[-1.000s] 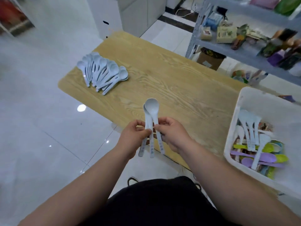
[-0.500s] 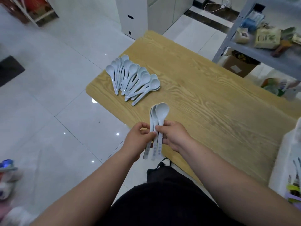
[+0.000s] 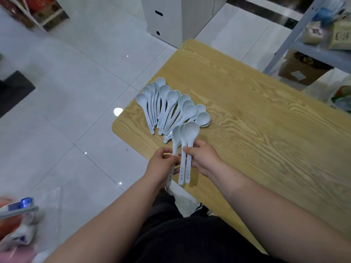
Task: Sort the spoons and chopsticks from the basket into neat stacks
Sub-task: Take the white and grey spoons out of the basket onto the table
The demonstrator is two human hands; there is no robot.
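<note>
Three pale blue spoons (image 3: pixel 187 136) stand side by side, bowls pointing away from me, just above the near left edge of the wooden table (image 3: pixel 256 118). My left hand (image 3: pixel 162 165) pinches the handle of the leftmost one. My right hand (image 3: pixel 204 158) grips the handles of the other two. Right behind them a fanned row of several matching blue spoons (image 3: pixel 169 107) lies on the table's left end. The basket is out of view.
A grey metal shelf (image 3: pixel 311 40) with packets and a cardboard box (image 3: pixel 302 70) stands beyond the table's far right. A white cabinet (image 3: pixel 163 18) is at the back. Tiled floor lies to the left, with blurred items (image 3: pixel 17 221) at the bottom left.
The view has swung left, so the white basket has left the frame. My hands have carried the held spoons closer to the row on the table, and the spoons have spread slightly apart.
</note>
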